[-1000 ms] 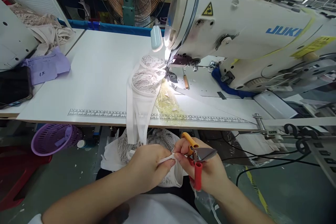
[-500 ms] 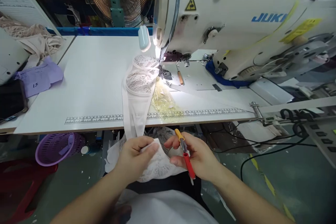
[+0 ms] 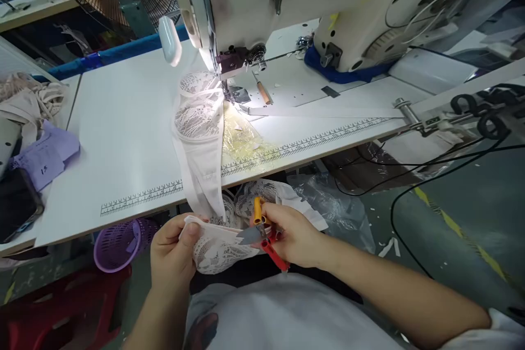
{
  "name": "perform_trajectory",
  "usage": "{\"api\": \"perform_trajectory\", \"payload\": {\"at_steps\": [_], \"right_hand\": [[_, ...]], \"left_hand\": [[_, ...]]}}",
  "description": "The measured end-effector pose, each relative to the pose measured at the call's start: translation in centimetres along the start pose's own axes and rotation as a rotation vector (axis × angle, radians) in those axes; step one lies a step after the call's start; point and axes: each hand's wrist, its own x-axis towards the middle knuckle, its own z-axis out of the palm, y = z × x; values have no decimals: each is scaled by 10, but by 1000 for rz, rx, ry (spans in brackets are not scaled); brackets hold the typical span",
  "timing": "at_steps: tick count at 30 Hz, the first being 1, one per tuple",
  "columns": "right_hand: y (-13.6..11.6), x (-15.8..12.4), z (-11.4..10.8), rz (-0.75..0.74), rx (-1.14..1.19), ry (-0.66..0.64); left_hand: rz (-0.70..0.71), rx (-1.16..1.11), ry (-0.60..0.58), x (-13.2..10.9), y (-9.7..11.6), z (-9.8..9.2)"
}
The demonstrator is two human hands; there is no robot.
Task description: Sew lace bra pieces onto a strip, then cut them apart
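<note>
My left hand (image 3: 174, 251) pinches the edge of a white lace bra (image 3: 223, 251) between thumb and fingers, over my lap. My right hand (image 3: 293, 235) is closed around thread snips (image 3: 270, 251) with one yellow and one red handle. Their grey blades point left and lie at the bra's upper edge; whether they touch the cloth I cannot tell. Another stretch of white lace garment (image 3: 199, 120) lies by the sewing machine's needle and hangs over the table's front edge. Whether it joins the piece in my hands is hidden.
A large sewing machine (image 3: 246, 5) stands over the white table (image 3: 127, 136), which has a printed ruler along its front edge. A yellowish plastic piece (image 3: 241, 136) and a wooden-handled tool (image 3: 263, 92) lie near the needle. Below left are a purple basket (image 3: 117, 246) and red stool (image 3: 98, 306).
The view has swung right and tilted. My hands have moved further apart, drawing the bra's edge out between them. The snips have turned so their blades point left to the cloth.
</note>
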Motion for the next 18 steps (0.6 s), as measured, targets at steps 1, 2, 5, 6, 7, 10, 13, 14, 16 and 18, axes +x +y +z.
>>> {"api": "perform_trajectory", "payload": {"at_steps": [1, 2, 5, 6, 7, 10, 13, 14, 16, 18], "right_hand": [[0, 1, 0, 2, 1, -2], [-1, 1, 0, 6, 7, 0], [-1, 3, 2, 31, 77, 21], [-1, 3, 3, 39, 106, 34], [-1, 3, 4, 43, 129, 47], [0, 1, 6, 9, 111, 88], [3, -1, 7, -115, 0, 133], [4, -2, 7, -179, -37, 151], [5, -2, 6, -310, -90, 186], [6, -2, 6, -394, -123, 210]], "left_hand": [[32, 1, -2, 1, -2, -3], [68, 2, -12, 1, -3, -7], [186, 18, -100, 3, -7, -18], [236, 25, -146, 3, -7, -22], [290, 34, -196, 4, -6, -25], [429, 90, -365, 5, -2, -32], [519, 146, -520, 6, 6, -36], [561, 169, -560, 7, 10, -37], [666, 247, -617, 9, 18, -39], [750, 349, -643, 10, 26, -41]]}}
